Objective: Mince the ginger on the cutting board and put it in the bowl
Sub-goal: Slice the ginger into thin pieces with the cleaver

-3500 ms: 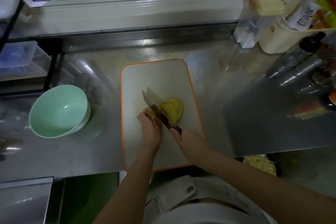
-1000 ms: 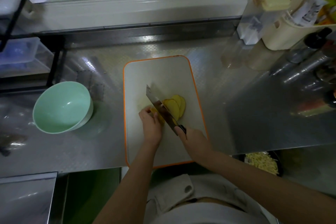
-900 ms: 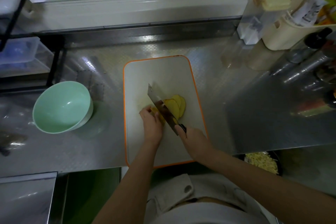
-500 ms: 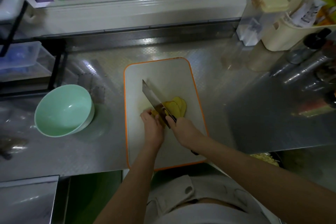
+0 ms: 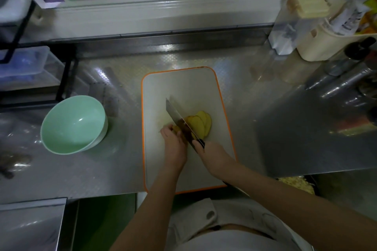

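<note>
The ginger [image 5: 175, 128] is found on the cutting board [image 5: 183, 87], near its middle. A small chunk of it is held down by the left hand [image 5: 174, 144], and the fingers [image 5: 169, 131] are curled over it. A few flat yellow slices [image 5: 201, 124] are fanned out on the other side of the knife [image 5: 175, 112]. The knife handle is gripped by the right hand [image 5: 212, 155], with its fingers [image 5: 199, 144] wrapped tightly round it. The blade is set between the chunk and the slices.

The ginger is judged to be light and hard, and likely a bit wet and slippery where it has been cut. The chunk is small, so it is best pinched at the end away from the blade, with the fingertips tucked back. The thin slices may slide about or stick to the blade, so they should be pressed flat in a little pile before they are chopped.

Once minced, the bits will likely be tiny and sticky. They could be scooped up on the flat of the blade and carried over. The green bowl [image 5: 71, 120] is set on the shiny surface [image 5: 265, 108] to the left, well apart from the board. Nothing is seen inside it.
</note>
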A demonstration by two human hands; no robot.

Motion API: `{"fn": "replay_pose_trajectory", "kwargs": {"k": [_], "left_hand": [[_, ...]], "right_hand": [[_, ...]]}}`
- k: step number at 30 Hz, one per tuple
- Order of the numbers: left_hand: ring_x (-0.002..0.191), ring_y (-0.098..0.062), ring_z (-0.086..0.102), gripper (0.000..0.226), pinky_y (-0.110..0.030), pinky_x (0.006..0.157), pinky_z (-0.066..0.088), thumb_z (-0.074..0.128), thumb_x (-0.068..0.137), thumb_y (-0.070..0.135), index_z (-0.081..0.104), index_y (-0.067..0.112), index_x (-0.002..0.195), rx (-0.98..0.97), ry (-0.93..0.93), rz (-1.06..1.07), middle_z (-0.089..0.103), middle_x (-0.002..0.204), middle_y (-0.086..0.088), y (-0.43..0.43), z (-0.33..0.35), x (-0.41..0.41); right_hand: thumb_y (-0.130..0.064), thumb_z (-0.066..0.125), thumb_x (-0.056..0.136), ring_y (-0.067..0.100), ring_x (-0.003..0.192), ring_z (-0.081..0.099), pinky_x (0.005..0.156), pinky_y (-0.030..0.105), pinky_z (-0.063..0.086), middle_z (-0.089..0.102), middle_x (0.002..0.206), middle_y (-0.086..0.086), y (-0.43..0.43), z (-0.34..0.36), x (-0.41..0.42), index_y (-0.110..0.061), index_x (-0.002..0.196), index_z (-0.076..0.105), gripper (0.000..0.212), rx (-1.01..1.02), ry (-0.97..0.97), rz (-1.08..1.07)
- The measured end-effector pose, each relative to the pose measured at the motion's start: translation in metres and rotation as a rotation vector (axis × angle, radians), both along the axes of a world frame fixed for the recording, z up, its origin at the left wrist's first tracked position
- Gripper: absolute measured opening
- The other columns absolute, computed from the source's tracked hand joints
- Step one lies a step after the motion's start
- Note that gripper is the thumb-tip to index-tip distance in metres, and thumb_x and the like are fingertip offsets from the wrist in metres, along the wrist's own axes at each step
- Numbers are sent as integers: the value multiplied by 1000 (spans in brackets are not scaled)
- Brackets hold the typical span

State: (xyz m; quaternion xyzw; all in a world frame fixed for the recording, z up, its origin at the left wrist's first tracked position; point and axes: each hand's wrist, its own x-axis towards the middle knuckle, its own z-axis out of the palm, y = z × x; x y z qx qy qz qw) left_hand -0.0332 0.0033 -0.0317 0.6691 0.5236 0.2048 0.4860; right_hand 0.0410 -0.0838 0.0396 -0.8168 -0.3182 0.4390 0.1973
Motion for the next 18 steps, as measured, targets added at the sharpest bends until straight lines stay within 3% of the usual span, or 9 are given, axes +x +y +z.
{"fn": "replay_pose_trajectory", "kwargs": {"k": [6, 12, 15, 18], "left_hand": [[105, -22, 42, 31, -23, 85, 38, 35, 96, 1, 31, -5, 127, -17, -4, -5, 33, 124, -18, 2, -1, 1], [108, -24, 46, 31, -36, 93, 45, 34, 95, 1, 31, -2, 126, -41, -19, 6, 37, 126, -18, 2, -3, 1], [109, -26, 46, 32, -40, 95, 44, 34, 95, 0, 30, -3, 127, -50, -32, 10, 37, 125, -20, 1, -1, 2], [107, -24, 44, 33, -31, 91, 42, 34, 95, 0, 31, -5, 128, -40, -13, 12, 35, 125, -18, -2, 2, 3]], "right_hand": [[-46, 27, 99, 23, 75, 49, 70, 31, 40, 51, 80, 11, 13, 2, 4, -9, 83, 46, 45, 4, 45, 57], [-41, 32, 100, 11, 51, 39, 47, 24, 29, 42, 58, 0, -9, -6, 2, -17, 60, 39, 47, -39, 6, 11], [-40, 32, 100, 10, 50, 39, 47, 25, 29, 42, 58, 0, -8, -3, 4, -16, 60, 39, 47, -40, 11, 25], [-42, 32, 100, 17, 56, 46, 55, 28, 34, 48, 63, 3, 0, -2, 2, -14, 64, 42, 46, -14, 23, 31]]}}
